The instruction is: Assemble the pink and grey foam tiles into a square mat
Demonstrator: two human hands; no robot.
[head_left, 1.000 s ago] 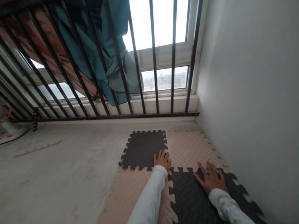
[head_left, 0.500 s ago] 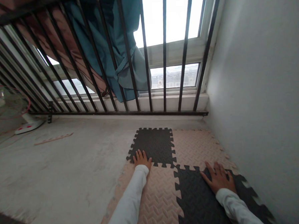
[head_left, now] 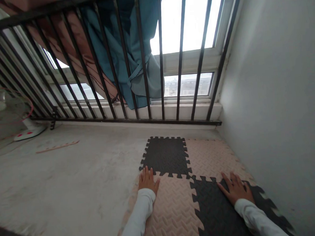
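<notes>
Interlocking foam mats lie on the concrete floor in the corner by the wall. A far black mat point(head_left: 166, 155) joins a far beige mat point(head_left: 211, 158), a near beige mat point(head_left: 173, 210) and a near black mat point(head_left: 217, 211). My left hand point(head_left: 147, 180) lies flat and open on the seam at the far black mat's near left corner. My right hand point(head_left: 236, 189) rests flat and open on the near black mat, close to the wall. Both arms wear white sleeves.
A black barred railing point(head_left: 136, 121) runs along the window, with blue cloth point(head_left: 133, 63) and reddish cloth point(head_left: 72, 62) hanging behind it. A white fan point(head_left: 6, 111) stands at far left. A thin wooden strip point(head_left: 57, 147) lies on the floor. The white wall point(head_left: 277, 90) closes the right side.
My left hand has slid leftward along the far black mat's near edge, from its right corner to its left corner. My right hand has stayed on the near black mat.
</notes>
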